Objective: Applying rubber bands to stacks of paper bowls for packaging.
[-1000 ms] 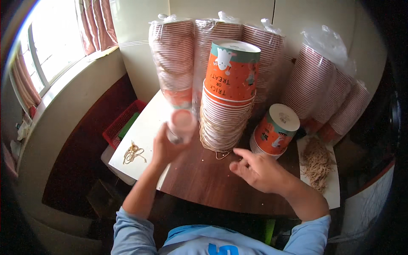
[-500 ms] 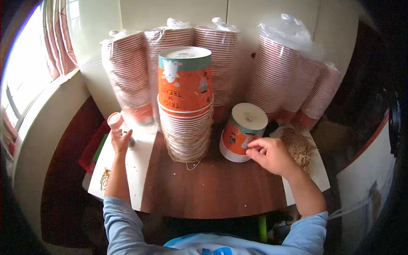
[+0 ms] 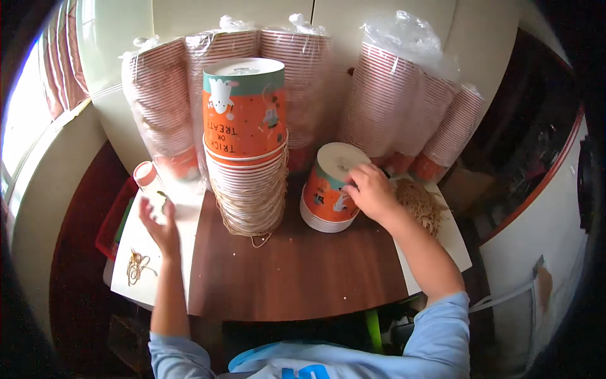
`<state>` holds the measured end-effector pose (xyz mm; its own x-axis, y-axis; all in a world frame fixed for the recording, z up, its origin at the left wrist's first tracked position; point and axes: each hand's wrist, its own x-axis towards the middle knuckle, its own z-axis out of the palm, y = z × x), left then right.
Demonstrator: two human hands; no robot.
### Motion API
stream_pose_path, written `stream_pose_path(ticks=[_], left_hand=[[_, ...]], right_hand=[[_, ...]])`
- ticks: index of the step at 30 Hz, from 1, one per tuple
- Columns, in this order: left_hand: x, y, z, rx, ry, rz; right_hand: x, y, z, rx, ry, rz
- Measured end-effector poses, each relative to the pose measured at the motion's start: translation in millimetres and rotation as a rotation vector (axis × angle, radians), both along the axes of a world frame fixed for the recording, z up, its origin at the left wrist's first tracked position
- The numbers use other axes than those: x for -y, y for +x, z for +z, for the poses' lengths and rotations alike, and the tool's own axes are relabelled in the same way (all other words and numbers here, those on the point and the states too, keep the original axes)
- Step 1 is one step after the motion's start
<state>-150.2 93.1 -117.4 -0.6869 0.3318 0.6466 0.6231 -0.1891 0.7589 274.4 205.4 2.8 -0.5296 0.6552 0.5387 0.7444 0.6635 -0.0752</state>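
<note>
Brown-and-white table (image 3: pixel 303 271): pink-topped container (image 3: pixel 144 172) at left, just beside the spread left hand (image 3: pixel 164 234). Tall cup stack (image 3: pixel 245 129) stands upturned, probably for stability; right hand (image 3: pixel 375 192) curls at short upturned stack (image 3: pixel 325 197), perhaps steadying it, can't tell if pinching.

The short stack of orange-and-green paper buckets (image 3: pixel 324 191) stands upside down on the brown tabletop (image 3: pixel 297 271).
</note>
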Motion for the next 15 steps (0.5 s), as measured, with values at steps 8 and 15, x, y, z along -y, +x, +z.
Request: stream_pose_path(ticks=[8,15], left_hand=[[3.5,207.0,-21.7,0.839,-0.441,-1.019],[-50.1,250.4,-41.7,1.077,-0.363,-0.942]], right_hand=[[-7.3,-8.6,14.7,-0.245,-0.056,0.158],[3.3,-5.8,28.6,-0.249,-0.108,0.11]])
